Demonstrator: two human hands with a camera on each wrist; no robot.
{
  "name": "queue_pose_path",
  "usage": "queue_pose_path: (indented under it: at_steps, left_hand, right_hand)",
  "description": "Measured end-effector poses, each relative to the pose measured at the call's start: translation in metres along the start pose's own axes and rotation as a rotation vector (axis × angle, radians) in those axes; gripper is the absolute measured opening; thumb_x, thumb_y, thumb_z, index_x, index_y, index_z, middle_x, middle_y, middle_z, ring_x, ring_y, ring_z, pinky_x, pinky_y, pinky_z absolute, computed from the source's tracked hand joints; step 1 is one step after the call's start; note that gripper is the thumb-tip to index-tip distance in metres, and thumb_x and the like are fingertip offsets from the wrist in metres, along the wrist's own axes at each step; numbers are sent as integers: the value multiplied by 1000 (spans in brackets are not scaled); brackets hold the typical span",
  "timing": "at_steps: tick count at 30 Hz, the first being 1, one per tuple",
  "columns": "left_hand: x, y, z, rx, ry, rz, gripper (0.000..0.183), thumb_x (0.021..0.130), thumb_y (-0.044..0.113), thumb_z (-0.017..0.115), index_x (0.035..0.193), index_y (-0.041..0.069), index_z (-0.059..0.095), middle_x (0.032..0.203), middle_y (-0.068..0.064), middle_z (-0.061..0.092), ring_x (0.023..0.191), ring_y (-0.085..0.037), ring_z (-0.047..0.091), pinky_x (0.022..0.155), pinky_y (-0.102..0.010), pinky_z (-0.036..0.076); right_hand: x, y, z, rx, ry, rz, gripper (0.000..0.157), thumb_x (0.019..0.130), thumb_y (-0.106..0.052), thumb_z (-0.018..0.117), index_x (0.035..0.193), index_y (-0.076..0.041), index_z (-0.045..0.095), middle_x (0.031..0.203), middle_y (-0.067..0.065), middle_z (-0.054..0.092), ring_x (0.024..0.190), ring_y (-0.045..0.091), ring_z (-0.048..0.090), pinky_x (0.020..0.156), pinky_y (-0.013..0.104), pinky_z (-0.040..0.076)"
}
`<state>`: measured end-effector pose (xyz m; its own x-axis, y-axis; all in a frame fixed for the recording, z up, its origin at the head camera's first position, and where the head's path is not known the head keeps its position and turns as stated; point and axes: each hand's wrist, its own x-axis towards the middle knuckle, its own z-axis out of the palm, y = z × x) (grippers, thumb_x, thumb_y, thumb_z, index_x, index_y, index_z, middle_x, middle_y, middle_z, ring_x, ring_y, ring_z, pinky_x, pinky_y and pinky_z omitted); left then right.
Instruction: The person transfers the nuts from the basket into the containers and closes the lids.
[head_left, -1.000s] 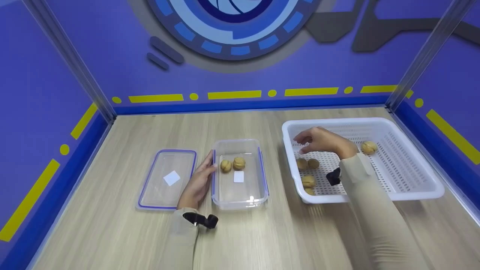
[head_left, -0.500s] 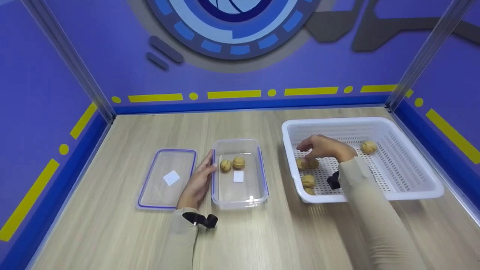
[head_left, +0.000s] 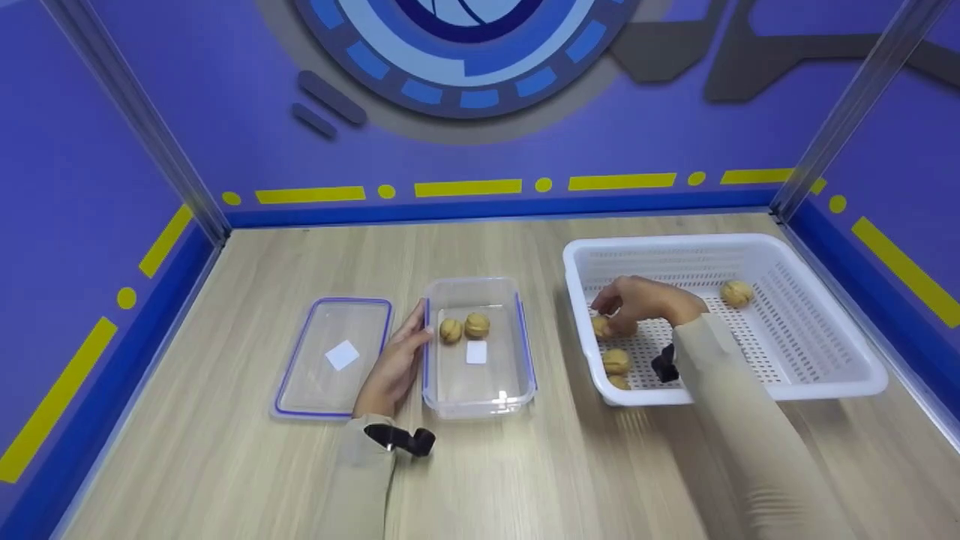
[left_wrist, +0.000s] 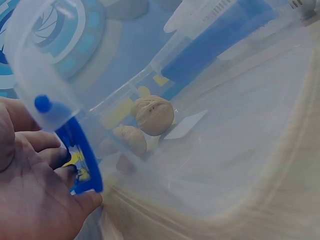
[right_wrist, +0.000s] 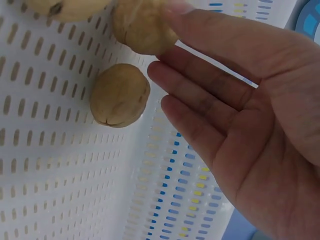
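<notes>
My left hand (head_left: 394,367) lies along the left side of a clear plastic box (head_left: 480,390), its fingers at the blue latch (left_wrist: 85,155). Two walnuts (head_left: 477,325) sit inside the box beside a white square label. Over the left part of a white perforated basket (head_left: 825,394) my right hand (head_left: 641,300) reaches down. In the right wrist view its thumb and fingers pinch a walnut (right_wrist: 140,27). A second walnut (right_wrist: 120,95) lies just by the fingertips on the basket floor. More walnuts (head_left: 616,361) rest nearer the basket's front left corner.
The box's clear lid (head_left: 315,382), with a blue seal and a white label, lies flat left of the left hand. One walnut (head_left: 737,293) sits apart toward the basket's back right. Blue panels (head_left: 480,157) enclose the wooden table (head_left: 480,480) at back and sides.
My right hand has lowered onto the walnuts at the basket's left, and its thumb and fingers have closed around one. The left hand and the box have stayed put.
</notes>
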<state>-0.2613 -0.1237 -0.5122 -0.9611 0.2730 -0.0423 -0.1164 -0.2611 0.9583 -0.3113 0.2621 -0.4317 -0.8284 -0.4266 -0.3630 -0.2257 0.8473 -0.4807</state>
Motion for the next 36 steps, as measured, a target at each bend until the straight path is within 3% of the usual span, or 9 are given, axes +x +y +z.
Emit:
queue_pose_path:
  at_steps: [23,36]
  left_hand:
    - [0,0,0,-9,7,-3,67,95,1,42,154,4,10,162,-12,-3,150,-26,-8,123,-39,-5]
    - [1,0,-1,39,-9,19,65,97,3,41,154,5,9,163,-11,-3,149,-26,-10,123,-39,-7]
  right_hand:
    - [4,3,5,-58,-27,36,32,78,-8,72,110,-10,71,98,4,69,89,18,60,83,35,53]
    - [1,3,3,-28,18,-11,28,76,-9,70,105,-7,72,93,3,69,85,16,59,82,36,53]
